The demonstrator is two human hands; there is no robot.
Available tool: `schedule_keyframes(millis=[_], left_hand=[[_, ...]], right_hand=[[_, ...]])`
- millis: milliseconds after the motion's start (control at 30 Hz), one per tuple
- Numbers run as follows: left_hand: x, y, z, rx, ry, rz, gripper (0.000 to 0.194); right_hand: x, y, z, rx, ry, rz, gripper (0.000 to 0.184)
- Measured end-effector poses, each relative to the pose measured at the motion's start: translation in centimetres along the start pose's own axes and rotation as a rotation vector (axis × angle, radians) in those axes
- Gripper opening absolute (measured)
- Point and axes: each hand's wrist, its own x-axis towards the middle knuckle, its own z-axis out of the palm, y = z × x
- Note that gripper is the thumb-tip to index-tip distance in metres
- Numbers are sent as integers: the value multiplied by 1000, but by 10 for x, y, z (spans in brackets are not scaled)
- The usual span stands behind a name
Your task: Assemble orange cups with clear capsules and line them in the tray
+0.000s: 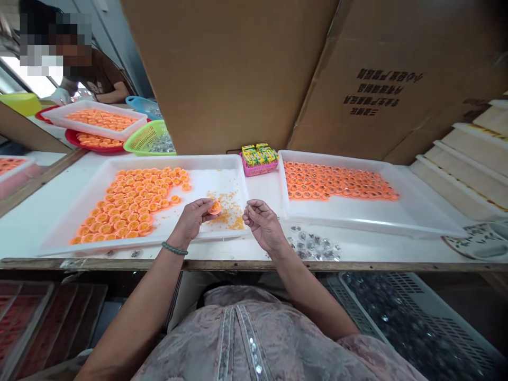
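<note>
My left hand (193, 218) pinches a small round orange piece (215, 207) with a yellow-orange top, above the right part of the left white tray (206, 161). My right hand (262, 222) is closed, thumb against fingers, on a small clear-looking piece (246, 209) too small to make out well. The two hands are apart, at about the same height. In the left tray lie many similar orange pieces (130, 203) and scattered yellow-orange crumbs (228, 209). Below my right hand, small clear pieces (315, 246) lie loose on the white table.
The right white tray (357, 217) holds rows of orange pieces with dark centres (337, 182). Between the trays stands a pink basket (260, 169) of yellow-green packets. Tall cardboard (238, 74) rises behind. Stacked trays (456, 169) stand right; a co-worker (107, 74) sits back left.
</note>
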Motion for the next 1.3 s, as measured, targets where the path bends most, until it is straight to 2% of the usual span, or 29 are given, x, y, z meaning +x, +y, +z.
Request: schedule_keyframes(millis=[267, 433, 667, 833, 1100, 1300], left_hand=[[-1, 1, 3, 17, 19, -12, 28], [-2, 2, 5, 8, 29, -11, 27], [0, 3, 7, -3, -1, -20, 25], [-2, 3, 7, -4, 3, -20, 26], [-6, 2, 6, -17, 12, 58, 26], [-6, 2, 5, -3, -2, 57, 27]], right_hand=[[-11, 2, -18, -11, 33, -11, 26], [-11, 8, -20, -3, 45, -11, 26], [-15, -5, -20, -47, 30, -65, 27], [-19, -9, -16, -84, 6, -91, 27], [-12, -4, 1, -80, -41, -87, 21], [-7, -9, 7, -133, -111, -100, 30]])
